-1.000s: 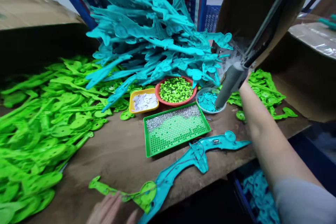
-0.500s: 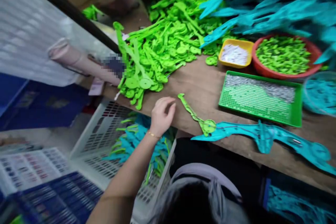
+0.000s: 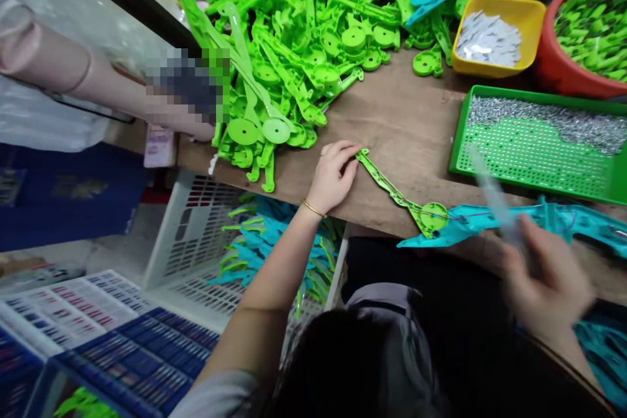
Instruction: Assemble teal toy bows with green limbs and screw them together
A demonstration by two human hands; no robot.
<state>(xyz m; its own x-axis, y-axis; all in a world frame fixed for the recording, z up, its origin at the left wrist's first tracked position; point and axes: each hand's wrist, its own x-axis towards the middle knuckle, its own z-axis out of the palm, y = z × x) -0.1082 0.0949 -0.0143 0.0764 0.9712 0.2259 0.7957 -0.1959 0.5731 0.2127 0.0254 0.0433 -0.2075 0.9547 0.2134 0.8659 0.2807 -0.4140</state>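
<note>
My left hand (image 3: pixel 334 176) rests at the table edge, thumb and fingers closed about the tip of a slim green plastic arm (image 3: pixel 396 192). At its round end, that arm overlaps a long blue plastic piece (image 3: pixel 473 221) lying along the front of the table. A thin dark line runs over the joint between them. Blurred by motion, my right hand (image 3: pixel 551 281) grips a slender, pale translucent tool (image 3: pixel 492 192) above the blue piece. The tool's exact kind cannot be made out.
Behind lies a heap of green plastic arms (image 3: pixel 294 72). To the right are a yellow tub (image 3: pixel 531 29) of white slips, a red bowl (image 3: pixel 563 55) of small green parts and a green tray (image 3: pixel 460 157) with small metal pieces. Below left stands a white crate (image 3: pixel 171 241) holding blue-green pieces.
My left hand has moved right to the green arm's tip and closed there. My right hand has come into view with the pale tool. The view has shifted closer to the table.
</note>
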